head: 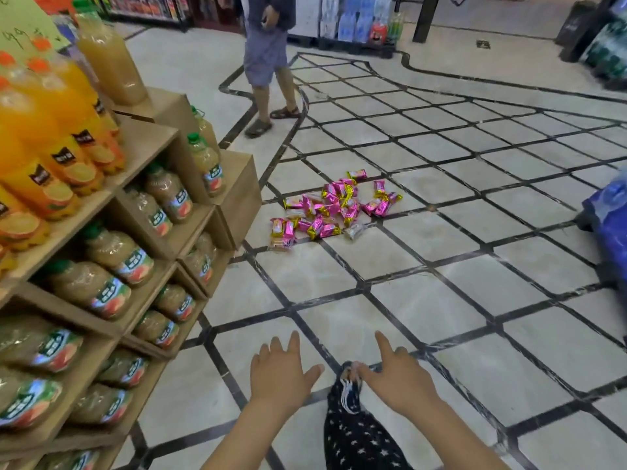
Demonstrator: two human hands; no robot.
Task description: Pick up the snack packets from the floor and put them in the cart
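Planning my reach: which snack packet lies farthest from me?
The lone snack packet at the far edge of the pile, beyond all the others.

A shop floor: wooden display shelves (142, 212) stacked with juice bottles (57, 137), stocked racks (146, 8) lining the back wall.

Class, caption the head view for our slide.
Left hand and right hand stretch toward pink snack packets scattered on the tiled floor.

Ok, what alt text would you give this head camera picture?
Pink and yellow snack packets lie scattered on a tiled shop floor, ahead of the wearer's outstretched left hand and right hand. Shelves of juice bottles stand at left.
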